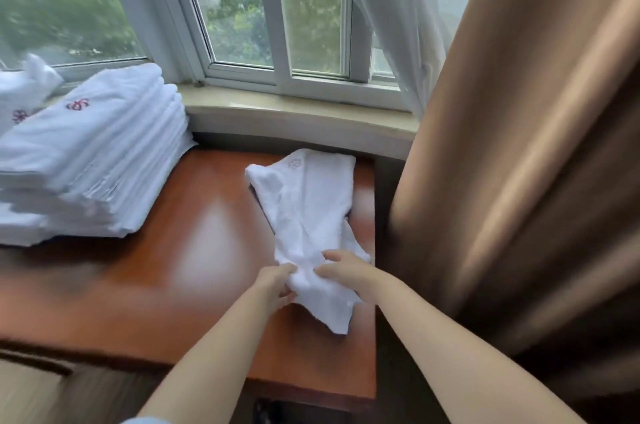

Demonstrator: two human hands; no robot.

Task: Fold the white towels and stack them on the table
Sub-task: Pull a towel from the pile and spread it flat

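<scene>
A crumpled white towel (308, 202) lies lengthwise on the right part of the reddish wooden table (194, 250), its far end near the window sill. My left hand (275, 285) grips the towel's near part from the left, fingers curled into the cloth. My right hand (341, 269) pinches the same bunched part from the right, close beside the left hand. A tall stack of folded white towels (93, 160) with a red emblem on top stands at the table's left.
A brown curtain (519, 164) hangs close to the table's right edge, with a sheer white curtain (391, 15) behind it. The window sill (298, 112) runs along the back. Another white cloth (24, 91) lies at the far left by the window.
</scene>
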